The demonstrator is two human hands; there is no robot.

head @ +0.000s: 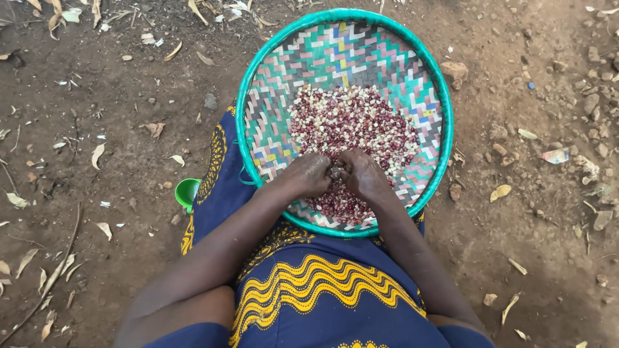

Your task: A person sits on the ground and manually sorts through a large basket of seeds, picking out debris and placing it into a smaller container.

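Note:
A round woven tray [387, 51] with a teal rim rests on my lap, over a blue cloth with yellow wavy patterns [309, 283]. A heap of dark red and pale beans [351, 122] fills the tray's middle. My left hand [309, 174] and my right hand [362, 173] meet at the near edge of the heap, knuckles up and fingers curled into the beans. Their fingertips touch each other at the centre. What the fingers pinch is hidden under the knuckles.
A small green cup [187, 191] stands on the ground left of my lap. Bare brown dirt surrounds me, strewn with dry leaves [97, 154] on the left and small stones [590, 103] on the right.

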